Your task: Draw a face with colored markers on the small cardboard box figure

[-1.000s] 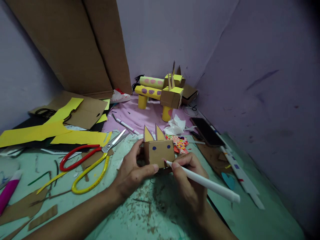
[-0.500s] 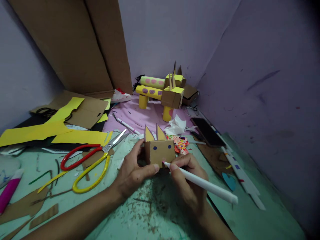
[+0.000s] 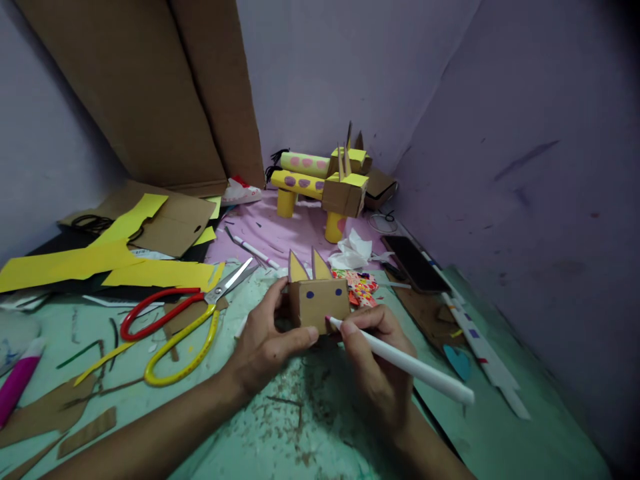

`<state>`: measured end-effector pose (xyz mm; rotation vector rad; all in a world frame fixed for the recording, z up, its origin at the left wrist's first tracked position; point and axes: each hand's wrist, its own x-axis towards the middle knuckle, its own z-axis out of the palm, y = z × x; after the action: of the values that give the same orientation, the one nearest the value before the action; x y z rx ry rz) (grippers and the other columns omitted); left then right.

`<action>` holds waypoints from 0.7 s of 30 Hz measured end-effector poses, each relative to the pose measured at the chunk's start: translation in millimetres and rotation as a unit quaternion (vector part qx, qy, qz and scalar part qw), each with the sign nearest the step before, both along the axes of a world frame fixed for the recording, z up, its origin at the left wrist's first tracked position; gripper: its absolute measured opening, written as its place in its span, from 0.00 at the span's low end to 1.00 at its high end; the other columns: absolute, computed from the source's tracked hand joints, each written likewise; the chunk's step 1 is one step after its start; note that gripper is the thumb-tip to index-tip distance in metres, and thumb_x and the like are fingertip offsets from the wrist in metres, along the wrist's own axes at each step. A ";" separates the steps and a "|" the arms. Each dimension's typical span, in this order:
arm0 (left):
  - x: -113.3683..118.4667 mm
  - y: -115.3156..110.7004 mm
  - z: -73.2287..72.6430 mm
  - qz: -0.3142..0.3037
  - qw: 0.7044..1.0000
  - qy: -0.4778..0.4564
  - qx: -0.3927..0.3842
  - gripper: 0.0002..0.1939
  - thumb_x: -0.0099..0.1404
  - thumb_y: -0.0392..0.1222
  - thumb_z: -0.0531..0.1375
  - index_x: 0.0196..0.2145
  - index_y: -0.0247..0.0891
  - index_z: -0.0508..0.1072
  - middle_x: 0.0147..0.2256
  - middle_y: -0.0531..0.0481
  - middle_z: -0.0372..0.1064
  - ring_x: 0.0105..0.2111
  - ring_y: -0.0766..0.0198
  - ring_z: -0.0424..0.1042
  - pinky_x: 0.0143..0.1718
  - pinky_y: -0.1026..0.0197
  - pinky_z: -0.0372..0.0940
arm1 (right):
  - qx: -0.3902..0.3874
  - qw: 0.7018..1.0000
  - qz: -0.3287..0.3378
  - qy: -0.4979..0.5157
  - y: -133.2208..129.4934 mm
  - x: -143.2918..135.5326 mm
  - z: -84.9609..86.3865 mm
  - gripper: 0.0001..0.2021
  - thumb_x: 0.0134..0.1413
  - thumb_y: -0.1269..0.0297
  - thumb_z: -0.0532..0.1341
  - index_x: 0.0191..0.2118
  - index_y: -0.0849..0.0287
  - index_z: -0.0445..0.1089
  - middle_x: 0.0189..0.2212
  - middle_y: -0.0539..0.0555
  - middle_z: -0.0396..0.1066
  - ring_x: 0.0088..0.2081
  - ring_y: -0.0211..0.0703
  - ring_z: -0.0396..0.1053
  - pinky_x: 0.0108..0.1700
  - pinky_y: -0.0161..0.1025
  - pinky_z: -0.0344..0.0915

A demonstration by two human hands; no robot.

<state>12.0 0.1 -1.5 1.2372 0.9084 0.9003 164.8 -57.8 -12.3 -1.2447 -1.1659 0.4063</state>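
Note:
A small brown cardboard box (image 3: 323, 303) faces me, with two pointed yellow-and-brown ears on top and two dark blue dots on its front. My left hand (image 3: 273, 343) grips its left side, thumb along the lower front edge. Pinched in my right hand (image 3: 380, 350) is a white marker (image 3: 415, 365), whose pink tip touches the lower middle of the front face. Behind the box stand two figures with tube bodies and box heads, the nearer a yellow spotted figure (image 3: 300, 183). Patterned red paper (image 3: 363, 287) lies just beyond the box's right side.
Scissors (image 3: 213, 297) with red and yellow handles lie open at left, near yellow paper strips (image 3: 65, 263) and cardboard scraps (image 3: 87, 433). A magenta glue stick (image 3: 20, 383) is far left. At right are a phone (image 3: 416, 265) and a blue heart (image 3: 457, 362). Crumpled tissue (image 3: 354, 250) sits behind.
The marker tip has moved very slightly up and right on the box's front, and my right hand has shifted a little with it. My left hand's grip looks the same.

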 end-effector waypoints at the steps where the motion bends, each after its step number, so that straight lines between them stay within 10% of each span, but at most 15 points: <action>1: -0.1 0.0 -1.1 0.003 1.000 -0.002 0.000 0.39 0.51 0.44 0.70 0.59 0.40 0.64 0.53 0.43 0.73 0.56 0.42 0.69 0.54 0.50 0.65 | 0.002 1.000 0.000 -0.005 -0.2 -0.5 0.5 0.06 0.57 0.64 0.62 0.29 0.55 0.67 0.22 0.46 0.69 0.22 0.38 0.65 0.25 0.34 0.61; 12: 0.5 -1.5 5.8 -0.006 1.000 0.007 -0.009 0.36 0.50 0.43 0.70 0.56 0.39 0.66 0.52 0.43 0.74 0.56 0.41 0.69 0.51 0.51 0.67 | 0.000 0.998 0.019 -0.053 -1.7 4.0 -0.7 0.07 0.57 0.64 0.63 0.28 0.56 0.67 0.22 0.47 0.72 0.22 0.38 0.68 0.24 0.34 0.60; 21: -0.6 3.4 -4.2 0.001 0.997 -0.069 -0.017 0.42 0.47 0.41 0.72 0.59 0.38 0.64 0.52 0.44 0.73 0.55 0.46 0.68 0.51 0.55 0.64 | 0.032 0.974 -0.056 0.216 0.5 6.8 12.1 0.09 0.56 0.61 0.64 0.28 0.55 0.66 0.19 0.43 0.65 0.21 0.36 0.63 0.24 0.33 0.63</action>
<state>11.4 3.6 -5.7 1.1312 0.8118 0.9552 171.6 -57.4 -0.2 -1.0902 -0.7292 0.5209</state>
